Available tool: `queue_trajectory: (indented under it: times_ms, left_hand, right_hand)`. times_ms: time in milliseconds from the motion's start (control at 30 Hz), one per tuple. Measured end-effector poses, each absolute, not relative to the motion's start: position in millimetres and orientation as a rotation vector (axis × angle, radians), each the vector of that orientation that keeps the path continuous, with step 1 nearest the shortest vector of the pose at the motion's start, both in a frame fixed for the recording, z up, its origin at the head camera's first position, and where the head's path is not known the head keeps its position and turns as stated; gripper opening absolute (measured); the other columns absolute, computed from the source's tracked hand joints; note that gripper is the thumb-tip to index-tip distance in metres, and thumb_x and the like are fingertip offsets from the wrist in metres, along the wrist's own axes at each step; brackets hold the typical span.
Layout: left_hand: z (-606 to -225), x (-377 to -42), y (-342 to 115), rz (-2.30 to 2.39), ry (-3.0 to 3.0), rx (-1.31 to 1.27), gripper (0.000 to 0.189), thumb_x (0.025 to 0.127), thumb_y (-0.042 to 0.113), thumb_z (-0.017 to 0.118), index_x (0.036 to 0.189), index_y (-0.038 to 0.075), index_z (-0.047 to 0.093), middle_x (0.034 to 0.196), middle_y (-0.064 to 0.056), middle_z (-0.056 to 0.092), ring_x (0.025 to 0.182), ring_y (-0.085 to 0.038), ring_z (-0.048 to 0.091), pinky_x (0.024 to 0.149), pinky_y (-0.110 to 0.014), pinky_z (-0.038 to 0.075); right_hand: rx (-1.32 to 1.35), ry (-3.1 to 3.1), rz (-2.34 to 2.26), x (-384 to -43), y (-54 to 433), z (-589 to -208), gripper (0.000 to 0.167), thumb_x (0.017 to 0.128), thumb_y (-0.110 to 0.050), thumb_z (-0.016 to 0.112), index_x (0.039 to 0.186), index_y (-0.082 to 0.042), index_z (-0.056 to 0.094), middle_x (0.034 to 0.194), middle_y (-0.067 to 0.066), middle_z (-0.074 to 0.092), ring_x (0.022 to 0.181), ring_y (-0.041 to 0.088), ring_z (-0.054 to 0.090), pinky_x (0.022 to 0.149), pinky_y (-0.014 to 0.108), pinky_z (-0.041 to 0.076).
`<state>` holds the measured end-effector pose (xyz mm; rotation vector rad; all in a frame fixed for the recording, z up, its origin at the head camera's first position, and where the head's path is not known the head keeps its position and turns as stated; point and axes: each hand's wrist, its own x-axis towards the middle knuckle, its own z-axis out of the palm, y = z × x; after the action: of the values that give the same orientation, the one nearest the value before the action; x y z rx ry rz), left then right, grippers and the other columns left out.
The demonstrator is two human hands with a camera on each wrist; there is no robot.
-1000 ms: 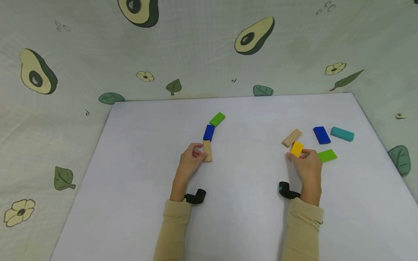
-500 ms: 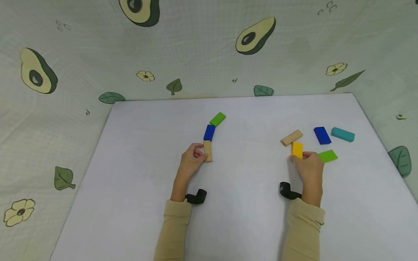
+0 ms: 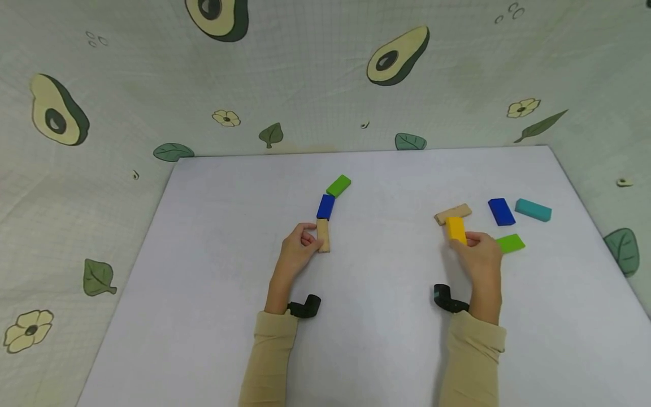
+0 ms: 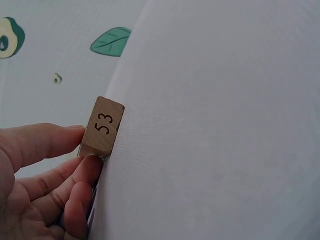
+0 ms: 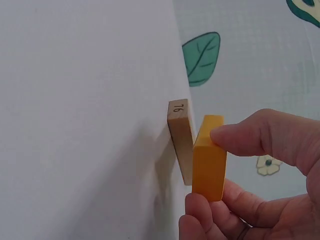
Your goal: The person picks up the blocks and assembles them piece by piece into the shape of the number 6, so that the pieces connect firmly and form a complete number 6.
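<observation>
My left hand (image 3: 297, 249) pinches a plain wooden block (image 3: 323, 240) between thumb and fingers; the number 53 shows on the end of this wooden block (image 4: 103, 125) in the left wrist view. Its far end meets a blue block (image 3: 325, 207), with a green block (image 3: 338, 185) beyond that, the three forming a bent line. On the right side, my right hand (image 3: 479, 260) grips a yellow block (image 3: 456, 230) by thumb and fingers. Close behind the yellow block lies a second wooden block (image 5: 181, 135), its end numbered 76.
Right of my right hand lies another green block (image 3: 510, 243), partly hidden by the hand. Behind it are a second blue block (image 3: 501, 211) and a teal block (image 3: 533, 209). All rest on a white tabletop (image 3: 378, 316) backed by an avocado-print cloth (image 3: 315, 73).
The yellow block in my right hand has shifted slightly left. The wooden block behind it has turned, its left end swinging left and away from me. My left hand stays put.
</observation>
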<state>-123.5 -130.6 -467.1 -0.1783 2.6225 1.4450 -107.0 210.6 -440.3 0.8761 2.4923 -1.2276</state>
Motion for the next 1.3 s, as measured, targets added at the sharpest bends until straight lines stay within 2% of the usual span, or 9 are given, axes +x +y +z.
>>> queue_trajectory:
  times_ms: [133,333,500,733,967,1300]
  left_hand:
    - [-468,-124,-130,1.438,2.622,-0.179,0.038,0.085,0.016,0.066,0.121,0.007,0.055,0.084,-0.007,0.058,0.076,-0.016,0.052,0.065,-0.023,0.040]
    - [-470,-124,-131,1.434,2.610,-0.182,0.039,0.085,0.016,0.065,0.121,0.007,0.055,0.086,-0.007,0.058,0.078,-0.016,0.052,0.066,-0.024,0.040]
    - [-469,-124,-131,1.432,2.605,-0.187,0.039,0.085,0.017,0.065,0.122,0.008,0.055,0.086,-0.007,0.058,0.078,-0.016,0.052,0.066,-0.023,0.040]
    - [-468,-124,-132,1.433,2.593,-0.190,0.040,0.085,0.016,0.065,0.122,0.008,0.054,0.087,-0.007,0.058,0.079,-0.017,0.052,0.066,-0.023,0.039]
    - [-468,-125,-133,1.426,2.579,-0.193,0.040,0.086,0.017,0.064,0.123,0.008,0.054,0.088,-0.007,0.058,0.081,-0.017,0.052,0.067,-0.023,0.040]
    - [-469,-126,-134,1.416,2.574,-0.196,0.039,0.086,0.016,0.064,0.123,0.008,0.054,0.087,-0.007,0.058,0.080,-0.018,0.052,0.067,-0.023,0.039]
  right_hand:
    - [0.822,2.519,-1.229,-108,204,-435,0.057,0.091,-0.032,0.054,0.136,0.001,0.040,0.122,0.018,0.045,0.102,0.027,0.044,0.080,0.027,0.040]
    - [0.709,2.562,-1.211,-110,191,-432,0.056,0.090,-0.030,0.059,0.133,0.000,0.043,0.119,0.019,0.047,0.101,0.029,0.046,0.084,0.032,0.042]
    - [0.515,2.621,-1.219,-111,173,-431,0.051,0.088,-0.025,0.061,0.128,0.004,0.046,0.114,0.021,0.049,0.101,0.031,0.047,0.088,0.038,0.043]
    - [0.263,2.627,-1.227,-113,145,-431,0.047,0.085,-0.019,0.065,0.121,0.008,0.050,0.107,0.021,0.052,0.096,0.030,0.051,0.080,0.033,0.046]
    - [0.120,2.577,-1.201,-114,123,-434,0.043,0.084,-0.018,0.066,0.117,0.006,0.052,0.106,0.020,0.052,0.095,0.029,0.051,0.079,0.034,0.047]
    - [-0.040,2.525,-1.144,-109,98,-437,0.037,0.081,-0.015,0.069,0.109,0.005,0.057,0.099,0.015,0.055,0.086,0.024,0.052,0.076,0.033,0.046]
